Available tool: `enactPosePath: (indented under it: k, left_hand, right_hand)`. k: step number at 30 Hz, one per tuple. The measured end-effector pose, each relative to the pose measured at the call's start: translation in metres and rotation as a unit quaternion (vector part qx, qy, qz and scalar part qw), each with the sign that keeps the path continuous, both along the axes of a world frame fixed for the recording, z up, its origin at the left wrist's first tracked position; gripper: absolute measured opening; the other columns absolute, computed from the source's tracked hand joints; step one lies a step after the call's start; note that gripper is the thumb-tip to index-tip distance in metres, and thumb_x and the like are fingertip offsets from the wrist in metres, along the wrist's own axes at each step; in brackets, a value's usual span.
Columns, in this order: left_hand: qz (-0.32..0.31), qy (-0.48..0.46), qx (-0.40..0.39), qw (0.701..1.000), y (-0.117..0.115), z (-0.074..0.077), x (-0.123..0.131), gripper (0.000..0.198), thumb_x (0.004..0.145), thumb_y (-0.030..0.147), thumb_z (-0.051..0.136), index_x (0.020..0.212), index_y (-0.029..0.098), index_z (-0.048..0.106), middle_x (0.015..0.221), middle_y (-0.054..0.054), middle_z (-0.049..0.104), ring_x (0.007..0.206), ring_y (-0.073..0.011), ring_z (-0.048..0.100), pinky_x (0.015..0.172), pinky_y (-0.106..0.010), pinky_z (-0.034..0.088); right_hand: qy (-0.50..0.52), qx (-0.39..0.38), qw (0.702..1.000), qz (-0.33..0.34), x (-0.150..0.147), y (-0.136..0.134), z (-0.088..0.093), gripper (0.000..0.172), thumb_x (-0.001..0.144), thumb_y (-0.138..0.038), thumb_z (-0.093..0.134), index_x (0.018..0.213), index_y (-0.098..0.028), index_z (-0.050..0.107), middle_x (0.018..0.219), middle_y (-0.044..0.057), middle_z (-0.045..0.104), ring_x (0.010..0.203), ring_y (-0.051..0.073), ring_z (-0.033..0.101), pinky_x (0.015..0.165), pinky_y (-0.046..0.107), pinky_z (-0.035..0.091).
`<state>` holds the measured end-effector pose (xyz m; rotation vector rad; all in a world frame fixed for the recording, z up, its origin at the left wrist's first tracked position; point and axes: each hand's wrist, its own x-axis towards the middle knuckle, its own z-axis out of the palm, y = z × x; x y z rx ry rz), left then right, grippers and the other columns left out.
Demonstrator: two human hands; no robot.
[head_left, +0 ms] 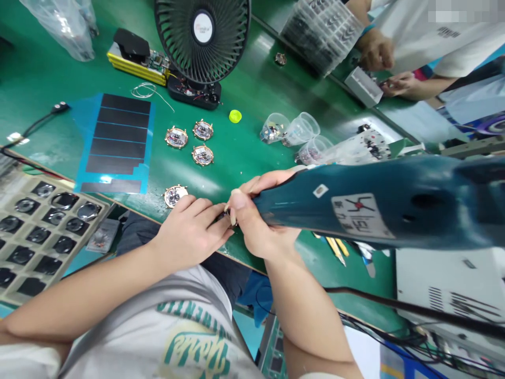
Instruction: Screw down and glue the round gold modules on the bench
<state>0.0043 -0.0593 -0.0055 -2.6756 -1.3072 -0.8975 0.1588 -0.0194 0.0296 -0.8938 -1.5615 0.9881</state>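
Right hand is wrapped round the tapered nose of a glossy teal power tool, smooth fat barrel sticking out right of the grip. Long axis runs roughly sideways, nose toward the left hand, whose fingers curl over a small dark piece. Mostly hidden, can't tell if it's pinched.

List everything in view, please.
Workbench: one, green, centre
Handheld tool: one, teal, right
Watch cases: four, gold, centre left
Desk fan: one, black, top centre
Circuitry block: one, yellow, beside fan
Strip sheet: one, black on blue, left
Compartment tray: one, beige, lower left
Cups: three, clear, centre right
Cap: one, lime, below fan
Stacked trays: several, clear, top right
Another person: one, white shirt, top right
Left hand: one, bare, workbench edge
Right hand: one, bare, at tool's front
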Motion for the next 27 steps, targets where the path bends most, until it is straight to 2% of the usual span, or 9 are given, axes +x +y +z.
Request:
enactPosePath:
  k: [4,8,11,15,17,19,21,24,27]
  left_hand:
    - [0.0,0.002,-0.004,1.0,0.0,-0.002,0.0,0.017,0.1,0.032,0.063,0.097,0.018,0.073,0.106,-0.001,0.074,0.089,-0.0211,0.055,0.078,-0.04,0.035]
    - [0.007,0.004,-0.02,1.0,-0.002,-0.006,0.002,0.019,0.099,0.035,0.066,0.112,0.022,0.071,0.117,0.003,0.073,0.094,-0.0202,0.061,0.08,-0.039,0.038]
    - [0.03,-0.013,-0.019,0.999,-0.004,-0.007,0.003,0.025,0.097,0.035,0.07,0.113,0.017,0.065,0.112,0.003,0.074,0.092,-0.0191,0.064,0.081,-0.039,0.04]
    - [0.073,-0.033,-0.027,0.996,-0.003,-0.006,0.005,0.047,0.093,0.059,0.069,0.11,0.016,0.061,0.1,0.0,0.073,0.09,-0.0222,0.065,0.082,-0.042,0.042]
    - [0.072,-0.051,-0.04,0.995,0.0,-0.003,0.006,0.041,0.094,0.055,0.07,0.111,0.018,0.063,0.108,0.0,0.073,0.095,-0.0222,0.064,0.084,-0.041,0.042]
    - [0.062,-0.064,-0.048,0.995,0.004,0.0,0.007,0.026,0.096,0.04,0.072,0.112,0.022,0.065,0.115,0.003,0.071,0.098,-0.0209,0.063,0.084,-0.039,0.042]
    - [0.054,-0.068,-0.046,0.995,0.007,0.002,0.008,0.015,0.096,0.032,0.071,0.109,0.024,0.067,0.112,0.005,0.071,0.097,-0.0199,0.061,0.083,-0.038,0.04]
    - [0.045,-0.076,-0.051,0.995,0.011,0.003,0.009,0.006,0.098,0.028,0.067,0.101,0.024,0.07,0.104,0.007,0.072,0.093,-0.0184,0.059,0.08,-0.038,0.037]
    - [0.038,-0.083,-0.07,0.993,0.013,0.001,0.008,0.006,0.099,0.028,0.067,0.099,0.025,0.071,0.102,0.007,0.072,0.092,-0.0175,0.059,0.079,-0.037,0.035]
  right_hand:
    - [0.024,-0.027,0.999,-0.004,0.0,0.002,-0.003,0.021,0.093,-0.014,0.068,0.098,-0.021,0.048,0.073,-0.006,0.053,0.059,0.01,0.056,0.061,0.028,0.051]
    - [0.195,-0.046,0.98,-0.016,0.008,0.009,0.002,0.026,0.091,-0.016,0.069,0.105,-0.022,0.049,0.064,-0.01,0.058,0.049,0.01,0.057,0.058,0.027,0.055]
    - [0.312,-0.05,0.948,-0.038,0.019,0.013,0.01,0.027,0.086,-0.018,0.073,0.1,-0.022,0.05,0.061,-0.01,0.058,0.046,0.009,0.056,0.057,0.025,0.056]
    - [0.367,-0.097,0.921,-0.083,0.027,0.016,0.015,0.036,0.081,-0.024,0.083,0.097,-0.021,0.051,0.059,-0.01,0.057,0.046,0.009,0.054,0.056,0.023,0.056]
    - [0.377,-0.119,0.914,-0.092,0.027,0.016,0.014,0.039,0.079,-0.025,0.085,0.096,-0.021,0.05,0.058,-0.009,0.057,0.046,0.009,0.054,0.055,0.023,0.057]
    - [0.384,-0.125,0.91,-0.094,0.025,0.016,0.013,0.039,0.079,-0.025,0.085,0.097,-0.02,0.05,0.058,-0.009,0.057,0.046,0.009,0.055,0.055,0.023,0.057]
    - [0.386,-0.117,0.91,-0.09,0.023,0.016,0.012,0.037,0.081,-0.023,0.083,0.097,-0.02,0.05,0.059,-0.009,0.057,0.047,0.008,0.055,0.056,0.024,0.058]
    - [0.387,-0.099,0.913,-0.08,0.02,0.016,0.01,0.035,0.083,-0.022,0.08,0.1,-0.019,0.05,0.06,-0.009,0.058,0.047,0.008,0.056,0.056,0.023,0.057]
    - [0.38,-0.08,0.919,-0.072,0.02,0.015,0.009,0.029,0.086,-0.019,0.077,0.101,-0.019,0.051,0.061,-0.009,0.058,0.047,0.008,0.057,0.056,0.023,0.057]
